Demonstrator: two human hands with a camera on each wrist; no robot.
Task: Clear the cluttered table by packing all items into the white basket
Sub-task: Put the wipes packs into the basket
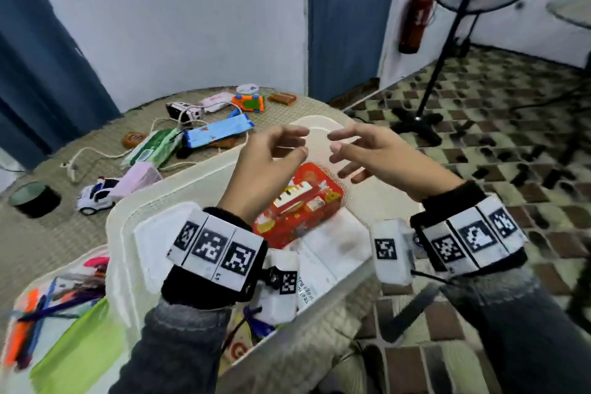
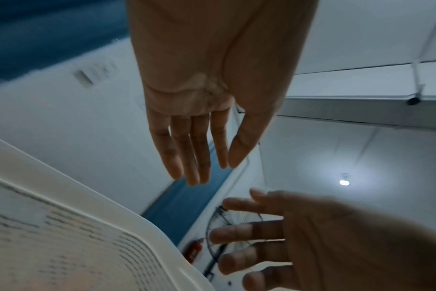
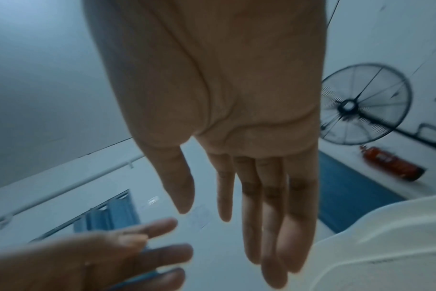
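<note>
Nearest the camera, two grey sleeves end in black wristbands with square-coded white blocks. Below the left sleeve, a clear pouch of coloured pens [image 1: 48, 301] and a lime-green sheet [image 1: 80, 352] lie on the woven tabletop [image 1: 48, 243], just beside the white basket [image 1: 179, 182].

Both hands hover above the basket's open top, holding nothing. The left hand [image 1: 265, 166] has its fingers loosely bent, thumb apart from them; the right hand [image 1: 380, 157] has its fingers spread and relaxed. Their fingertips point toward each other, near but not touching. The wrist views show each palm with straight, loose fingers, and the basket's perforated wall [image 2: 87, 236] beside the left one.

Inside the basket, directly under the hands and apart from them, lies a red tin [image 1: 300, 201] with a yellow and white print, resting on white printed papers [image 1: 326, 249].

Farther out on the table sit a white toy car [image 1: 96, 197] touching a pink pack [image 1: 140, 177], a dark round tin [image 1: 33, 198], a green packet [image 1: 156, 147], a blue pack [image 1: 220, 131], a white cord [image 1: 96, 153], an orange toy [image 1: 249, 102] and some brown pieces at the far edge.

Beyond, blue curtains hang against white walls, and a red fire extinguisher [image 1: 415, 22] is mounted beside a black standing fan [image 1: 447, 41] on the patterned tile floor.
</note>
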